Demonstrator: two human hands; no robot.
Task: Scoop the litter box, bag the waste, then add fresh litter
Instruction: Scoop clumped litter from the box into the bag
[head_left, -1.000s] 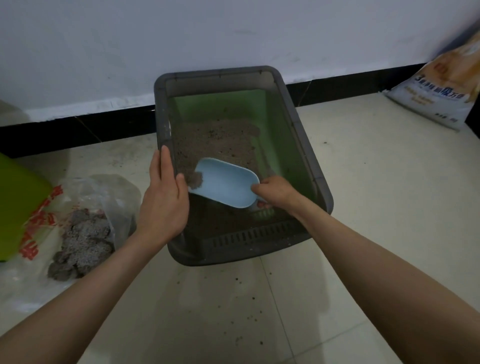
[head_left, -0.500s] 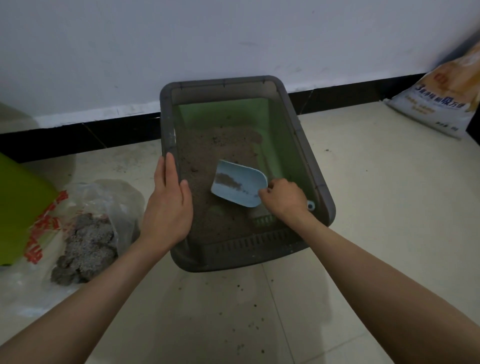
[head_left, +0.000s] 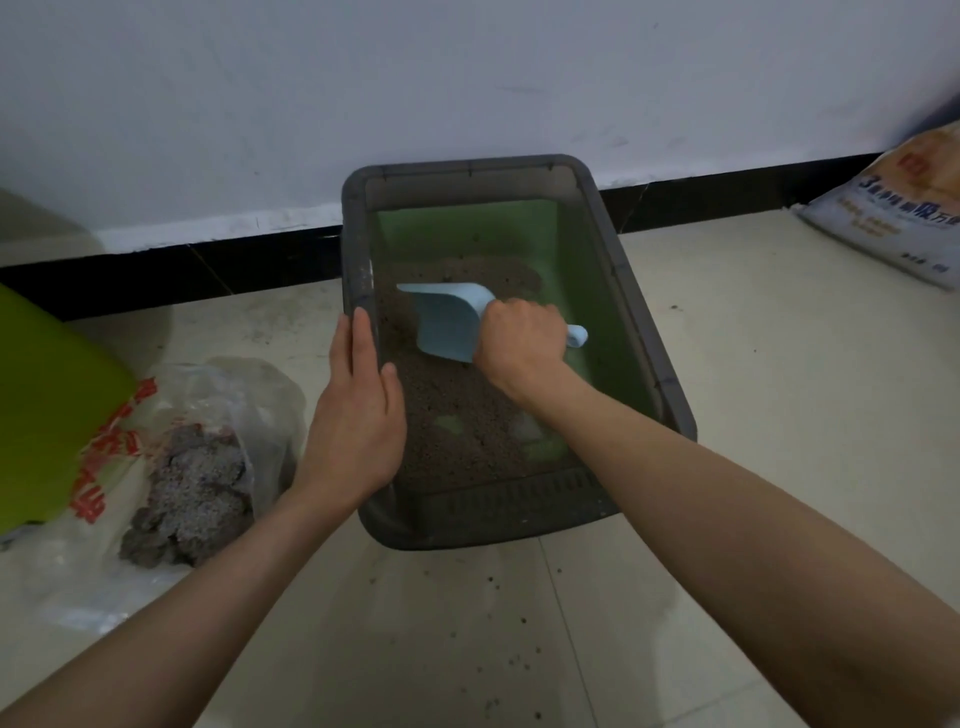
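The litter box (head_left: 649, 332) sits on the floor by the wall. Her right hand (head_left: 522, 348) grips the blue scoop (head_left: 447, 322) over the litter; her left hand (head_left: 358, 415) rests flat-fingered on the box's rim.

Dim, soft, wide-angle edge distortion

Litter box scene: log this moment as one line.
right hand grips blue scoop in litter | left hand on litter box rim | waste bag left
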